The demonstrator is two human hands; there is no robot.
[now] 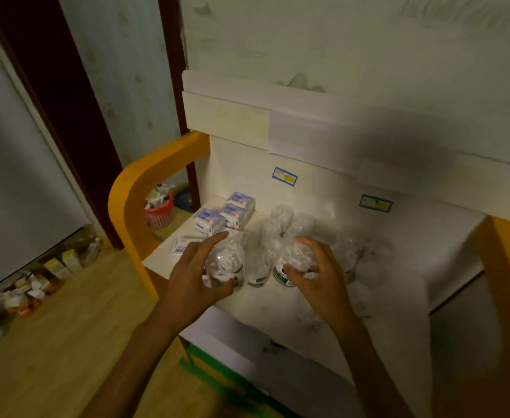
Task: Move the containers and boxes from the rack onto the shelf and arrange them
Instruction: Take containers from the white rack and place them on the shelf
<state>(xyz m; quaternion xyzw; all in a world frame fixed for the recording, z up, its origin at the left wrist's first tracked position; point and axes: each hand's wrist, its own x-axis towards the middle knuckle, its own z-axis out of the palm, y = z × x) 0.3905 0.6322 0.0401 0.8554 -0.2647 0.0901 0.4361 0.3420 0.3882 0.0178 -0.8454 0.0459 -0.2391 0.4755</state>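
3 boxes (225, 217) on shelf (281, 300); 2 hands, each w/ 1 container.

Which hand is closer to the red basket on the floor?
Left. The left hand grips a clear container just right of the red basket; the right hand is farther right, holding another.

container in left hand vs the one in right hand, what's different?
The left-hand container shows no legible label, while the right-hand container has a green-and-white label at its base. The left hand wraps its container from the left side with the index finger stretched over the top; the right hand grips its container from the right side. Both are clear plastic, hold white contents, and sit at the shelf front.
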